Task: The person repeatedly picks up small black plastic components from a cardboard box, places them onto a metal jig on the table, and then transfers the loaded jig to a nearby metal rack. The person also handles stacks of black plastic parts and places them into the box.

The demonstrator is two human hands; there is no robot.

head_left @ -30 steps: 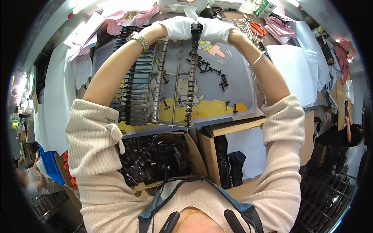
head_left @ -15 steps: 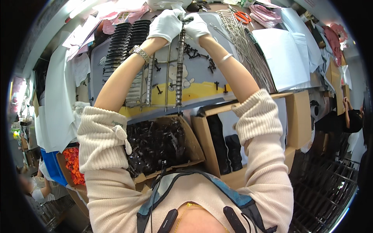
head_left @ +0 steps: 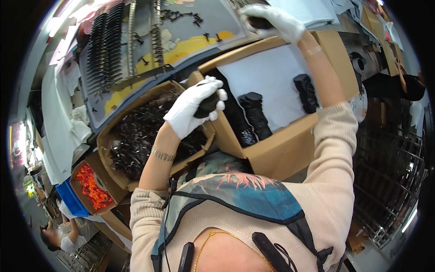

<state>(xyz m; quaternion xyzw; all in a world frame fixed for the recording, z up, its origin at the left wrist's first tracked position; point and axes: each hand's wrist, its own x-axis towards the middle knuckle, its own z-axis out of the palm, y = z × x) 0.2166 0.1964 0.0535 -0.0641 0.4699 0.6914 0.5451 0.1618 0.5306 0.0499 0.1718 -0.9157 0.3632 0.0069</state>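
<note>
My left hand (head_left: 183, 111), in a white glove, is curled round a dark rounded thing (head_left: 208, 107) whose kind I cannot make out. It hovers between two cardboard boxes. My right hand (head_left: 286, 23), also white-gloved, is raised past the far edge of the right box (head_left: 283, 147), its fingers bent round another dark thing (head_left: 261, 22). Inside that box, on white paper (head_left: 276, 81), lie black ridged stacks, one near the middle (head_left: 254, 113) and one at the right (head_left: 306, 93). The left box holds a heap of shiny black plastic pieces (head_left: 136, 136).
On the grey and yellow mat (head_left: 190, 45) stand rows of black comb-like parts (head_left: 105, 50), metal rods (head_left: 157, 36) and scattered small black pieces (head_left: 181, 17). A box of orange-red pieces (head_left: 93, 186) is at the lower left. Wire racks (head_left: 389, 181) stand at the right.
Both hands have left the rods at the far side of the mat. The left came down toward the boxes, the right moved out rightward; each now holds a dark thing. The view has swung rightward.
</note>
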